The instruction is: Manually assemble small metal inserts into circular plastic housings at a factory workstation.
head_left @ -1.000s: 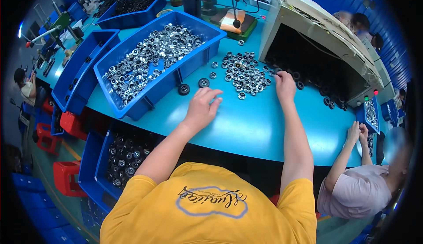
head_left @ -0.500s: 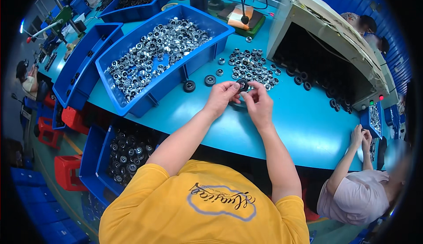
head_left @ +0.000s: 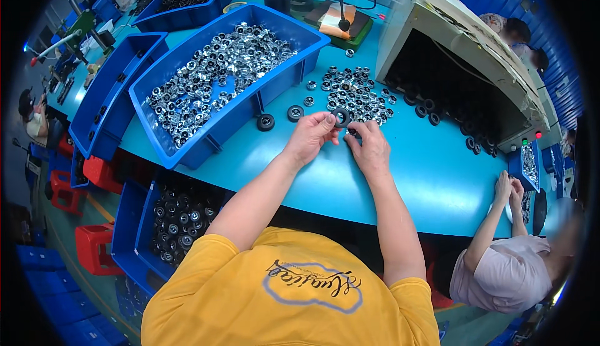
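Note:
My left hand point(head_left: 312, 136) pinches a small black rubber tyre point(head_left: 342, 118), its hole facing up, above the blue table. Close beside it, my right hand point(head_left: 370, 149) holds a small shiny wheel hub point(head_left: 354, 134) between thumb and fingers, largely covered by them. Just beyond the hands lies a loose spread of silver wheel hubs point(head_left: 353, 93). Two black-tyred wheels rest to the left of my left hand: one wheel point(head_left: 295, 113) close by, another wheel point(head_left: 265, 122) against the large bin.
A big blue bin point(head_left: 206, 135) of silver hubs stands left on the table point(head_left: 425, 190). To the right, black tyres point(head_left: 429, 105) spill from a pale open-fronted box point(head_left: 400, 27). A lower bin holds finished-looking wheels point(head_left: 181, 221). A co-worker point(head_left: 506, 271) sits at the right.
My hands have drawn slightly apart. The tyre stays in my left hand, tilted more upward, while the hub shows separately in my right hand. The view has shifted a little.

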### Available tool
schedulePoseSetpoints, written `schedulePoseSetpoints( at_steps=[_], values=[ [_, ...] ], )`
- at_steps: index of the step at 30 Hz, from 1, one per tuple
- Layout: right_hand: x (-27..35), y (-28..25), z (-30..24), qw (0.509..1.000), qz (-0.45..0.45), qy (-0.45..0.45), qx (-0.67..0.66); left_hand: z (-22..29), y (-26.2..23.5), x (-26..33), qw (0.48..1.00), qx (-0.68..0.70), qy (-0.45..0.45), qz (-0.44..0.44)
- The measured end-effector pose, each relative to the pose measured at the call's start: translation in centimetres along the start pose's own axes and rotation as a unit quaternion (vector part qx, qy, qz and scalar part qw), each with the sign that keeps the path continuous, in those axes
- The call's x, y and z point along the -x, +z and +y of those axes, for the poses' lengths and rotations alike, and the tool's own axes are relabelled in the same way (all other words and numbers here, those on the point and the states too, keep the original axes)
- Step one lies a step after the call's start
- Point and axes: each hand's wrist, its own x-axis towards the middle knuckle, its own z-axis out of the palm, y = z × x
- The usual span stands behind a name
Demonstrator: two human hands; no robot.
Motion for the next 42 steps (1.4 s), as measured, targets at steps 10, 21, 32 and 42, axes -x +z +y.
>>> schedulePoseSetpoints(
  at_steps=[10,21,32,42],
  values=[
    [0.0,0.6,1.1,0.999,0.022,-0.025,0.002,0.2,0.2,0.3,0.999,0.036,-0.032,-0.025],
    [-1.2,-1.5,2.0,0.626,-0.082,0.353,-0.691,0.1,0.0,0.2,0.997,0.036,-0.053,-0.038],
    [-0.7,-0.6,1.2,0.778,-0.081,0.265,-0.564,-1.0,1.6,0.1,0.979,-0.192,0.006,0.064],
    [-0.2,-0.2,-0.2,0.96,0.056,0.056,-0.27,-1.5,1.6,0.4,0.97,-0.235,-0.002,0.056]
  ],
)
